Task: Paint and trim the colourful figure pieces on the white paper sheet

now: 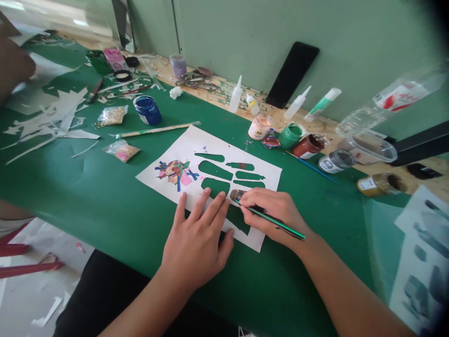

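Note:
A white paper sheet (147, 175) with several cut-out openings lies on the green table cover, which shows through the openings. My left hand (196, 238) rests flat on the sheet's lower part, fingers spread, holding nothing. In my right hand (275, 210) is a thin green brush (280, 224), pinched near its tip. That tip touches a small dark brown patch (236, 194) just right of my left fingertips. Left on the sheet is a multicoloured painted cluster (177, 172) in blue, pink, green and brown. The paper right under my hands is hidden.
Open paint jars, such as a green one (291, 135) and a brown one (309, 146), line the back right. A blue jar (147, 110), a long brush (157, 130) and paper scraps (65, 112) are at the left. Another person's hand (16, 65) is at the far left.

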`<move>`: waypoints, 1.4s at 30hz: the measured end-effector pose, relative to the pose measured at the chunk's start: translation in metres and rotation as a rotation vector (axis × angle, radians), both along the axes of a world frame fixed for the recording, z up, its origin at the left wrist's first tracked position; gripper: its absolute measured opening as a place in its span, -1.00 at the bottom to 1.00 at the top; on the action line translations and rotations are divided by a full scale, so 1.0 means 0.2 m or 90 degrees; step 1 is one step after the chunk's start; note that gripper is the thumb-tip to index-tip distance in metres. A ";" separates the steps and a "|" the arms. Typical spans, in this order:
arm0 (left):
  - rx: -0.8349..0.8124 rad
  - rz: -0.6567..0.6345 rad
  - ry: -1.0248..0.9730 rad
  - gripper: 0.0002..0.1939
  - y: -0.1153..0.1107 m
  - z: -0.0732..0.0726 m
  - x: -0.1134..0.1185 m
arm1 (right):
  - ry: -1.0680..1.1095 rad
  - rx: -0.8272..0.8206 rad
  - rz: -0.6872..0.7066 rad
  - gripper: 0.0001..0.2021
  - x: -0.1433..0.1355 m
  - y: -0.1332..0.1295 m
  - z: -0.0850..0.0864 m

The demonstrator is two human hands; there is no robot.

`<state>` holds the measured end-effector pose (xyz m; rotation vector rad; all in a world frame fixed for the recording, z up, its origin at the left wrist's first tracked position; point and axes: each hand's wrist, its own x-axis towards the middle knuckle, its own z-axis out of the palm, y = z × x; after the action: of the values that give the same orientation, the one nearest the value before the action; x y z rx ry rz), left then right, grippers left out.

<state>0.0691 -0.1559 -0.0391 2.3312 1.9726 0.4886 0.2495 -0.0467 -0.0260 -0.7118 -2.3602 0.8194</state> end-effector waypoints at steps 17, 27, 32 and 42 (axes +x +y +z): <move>-0.007 -0.004 0.011 -0.46 0.01 0.00 0.00 | 0.027 -0.003 0.031 -0.86 0.02 0.03 -0.02; -0.007 -0.002 0.008 -0.46 0.00 0.00 0.00 | 0.010 -0.016 0.038 -0.87 0.03 0.03 0.00; -0.013 -0.001 0.015 -0.46 0.00 0.01 0.00 | 0.010 -0.019 0.040 -0.87 0.03 0.03 0.00; -0.014 -0.001 0.011 -0.46 0.00 0.01 0.00 | 0.013 -0.010 0.046 -0.86 0.04 0.04 0.00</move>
<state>0.0685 -0.1550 -0.0378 2.3317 1.9738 0.4453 0.2574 -0.0385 -0.0252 -0.6258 -2.3755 0.8721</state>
